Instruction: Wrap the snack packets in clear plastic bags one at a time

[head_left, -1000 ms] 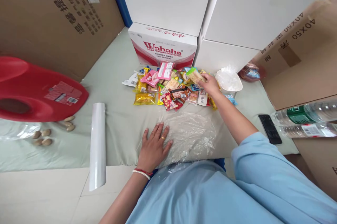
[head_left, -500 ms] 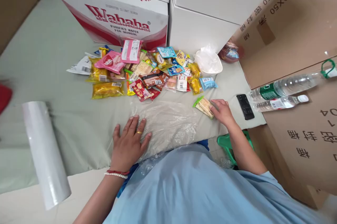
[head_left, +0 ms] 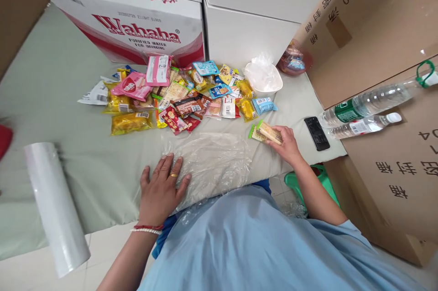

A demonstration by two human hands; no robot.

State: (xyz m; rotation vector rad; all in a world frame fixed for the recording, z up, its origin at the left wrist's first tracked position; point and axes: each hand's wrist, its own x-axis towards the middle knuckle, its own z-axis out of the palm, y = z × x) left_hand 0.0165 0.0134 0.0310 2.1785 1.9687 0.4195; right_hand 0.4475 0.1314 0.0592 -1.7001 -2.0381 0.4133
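Note:
My left hand (head_left: 160, 188) lies flat with fingers spread on the left edge of a clear plastic bag (head_left: 215, 158) spread over the cloth. A packet of crackers (head_left: 269, 132) with a green end is pinched in my right hand (head_left: 286, 145). Under and beside it, a second cracker packet (head_left: 256, 134) shows its green end; whether my fingers also hold that one I cannot tell. Beyond both hands lies a heap of wrapped snacks: a pink packet (head_left: 132, 85), a yellow packet (head_left: 132, 122), a red packet (head_left: 174, 119) and a light blue packet (head_left: 264, 105).
A Wahaha carton (head_left: 133, 31) and white boxes (head_left: 246, 31) stand behind the snacks. A white bowl (head_left: 263, 79) holds clear plastic. To the right are a phone (head_left: 316, 133) and two bottles (head_left: 366, 126). A plastic film roll (head_left: 56, 209) lies left, a green stool (head_left: 313, 186) below.
My right hand has closed on a cracker packet and lifted it slightly, exposing the other packet's end. My left hand stays flat on the plastic. The view has shifted a little.

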